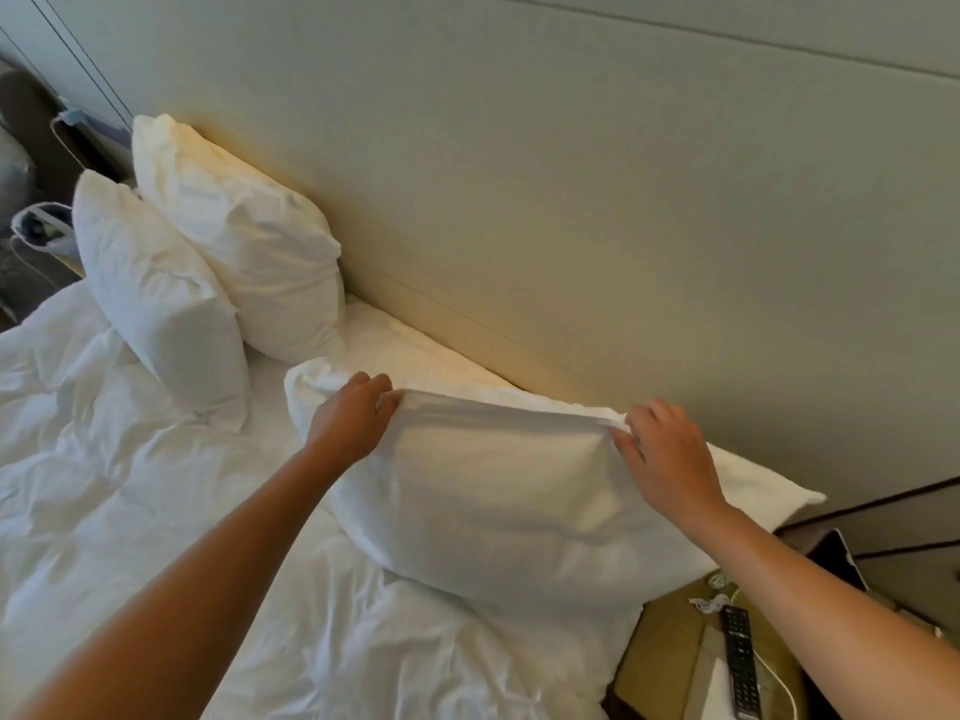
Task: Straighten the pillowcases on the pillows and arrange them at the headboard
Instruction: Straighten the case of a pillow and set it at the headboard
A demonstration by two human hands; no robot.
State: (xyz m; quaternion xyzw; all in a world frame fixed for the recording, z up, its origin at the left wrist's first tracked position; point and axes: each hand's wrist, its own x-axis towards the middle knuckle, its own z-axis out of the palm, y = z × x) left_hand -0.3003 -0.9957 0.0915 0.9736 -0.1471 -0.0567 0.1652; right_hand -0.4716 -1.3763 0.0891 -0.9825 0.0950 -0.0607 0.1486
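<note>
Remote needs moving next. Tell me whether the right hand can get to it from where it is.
Probably yes. The right hand pinches the pillow edge, but the remote lies uncovered on the nightstand beside that forearm; it must release first.

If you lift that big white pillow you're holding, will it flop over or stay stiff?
Probably floppy: the pillow looks puffy and its case is wrinkled where the left hand and right hand pinch the top edge. It likely sags between them. It seems light for its size, since fingers alone hold it up.

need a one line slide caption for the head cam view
Both hands, left hand and right hand, pinch the top edge of the near pillow by the headboard; two far pillows already lean there.
</note>
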